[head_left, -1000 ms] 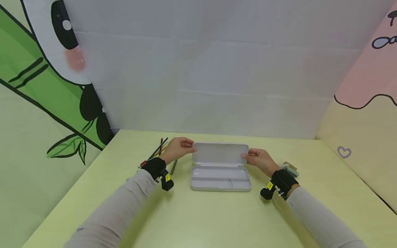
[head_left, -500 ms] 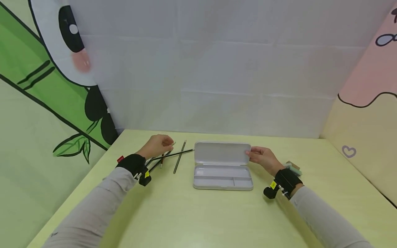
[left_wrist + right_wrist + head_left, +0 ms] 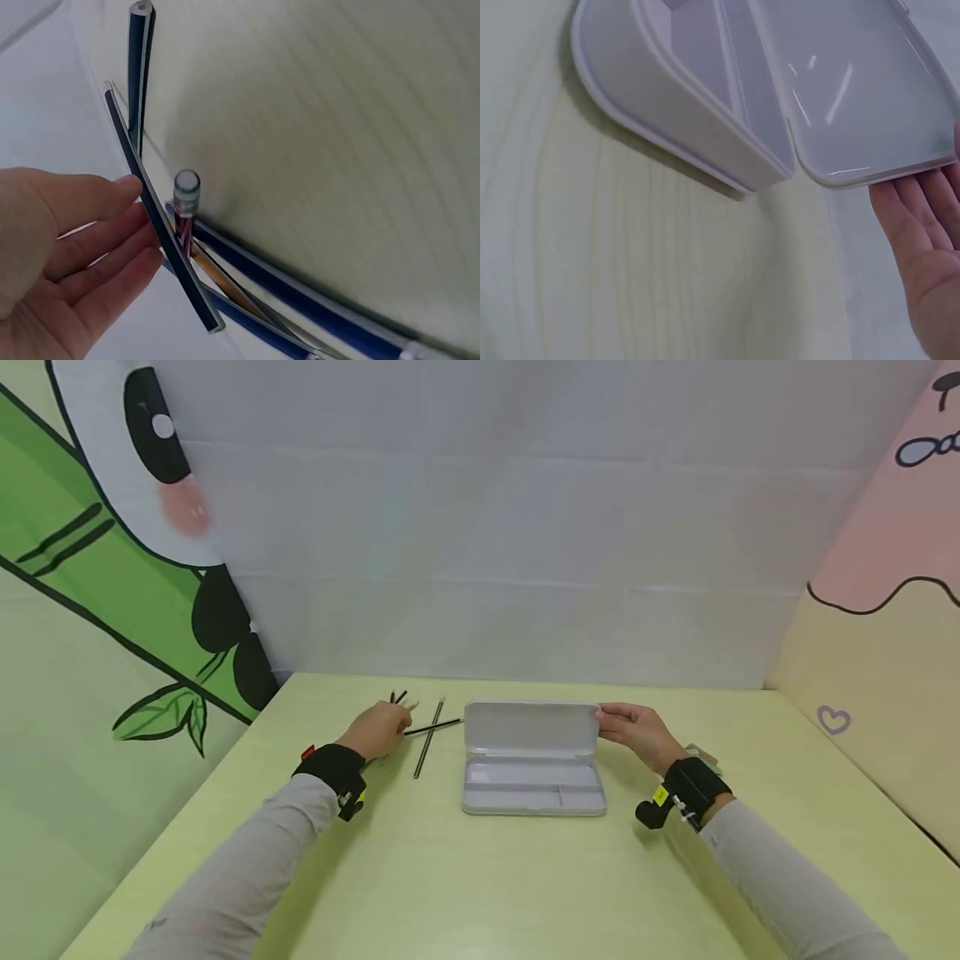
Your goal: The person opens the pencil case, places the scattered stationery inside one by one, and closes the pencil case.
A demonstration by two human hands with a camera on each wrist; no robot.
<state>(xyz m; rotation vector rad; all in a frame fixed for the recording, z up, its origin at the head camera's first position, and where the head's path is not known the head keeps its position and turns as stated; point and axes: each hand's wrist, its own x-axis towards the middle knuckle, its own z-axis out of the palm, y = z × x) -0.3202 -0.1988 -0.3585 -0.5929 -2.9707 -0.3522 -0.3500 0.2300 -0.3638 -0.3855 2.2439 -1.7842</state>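
Note:
An open white pencil case [image 3: 532, 787] stands on the table, lid [image 3: 531, 727] raised at the back and the compartments of its base facing up. My right hand [image 3: 639, 737] holds the lid's right edge, thumb in front and fingers behind; the right wrist view shows those fingers [image 3: 919, 214] under the rim. To the left of the case, my left hand [image 3: 378, 729] is over a loose group of pencils. In the left wrist view its thumb and fingers pinch a dark pencil [image 3: 163, 221]. Another dark pencil [image 3: 427, 743] lies crossed near it, and several others [image 3: 292, 296] lie below.
Small blocks, one greenish [image 3: 703, 760], lie on the table behind the right wrist. The pale yellow table [image 3: 480, 885] ends at a white backdrop [image 3: 525, 568], with cartoon-printed walls at both sides.
My left hand has let go of the lid's left edge and moved left to the pencils, where it pinches one. The right hand has stayed at the lid's right edge.

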